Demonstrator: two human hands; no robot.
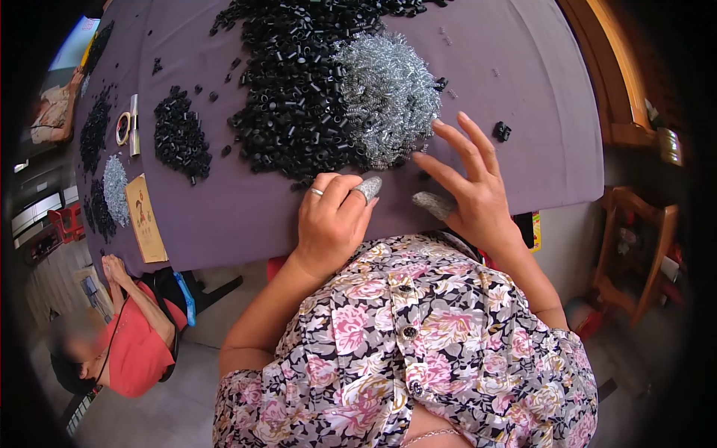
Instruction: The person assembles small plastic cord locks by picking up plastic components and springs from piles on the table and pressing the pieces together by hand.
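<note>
As the black pieces (pixel 295 97) and silver springs (pixel 388 97) lie heaped just ahead, both seem placed for easy reach. The right hand (pixel 478 198) spreads wide, apparently empty; the left hand (pixel 328 216) curls tight, any hold hidden.

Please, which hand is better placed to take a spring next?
Probably the right hand: its spread fingers are at the edge of the springs; the left hand is curled.

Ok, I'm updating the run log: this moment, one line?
left hand: curled near black pieces | right hand: spread by springs | left grip: unclear
</note>
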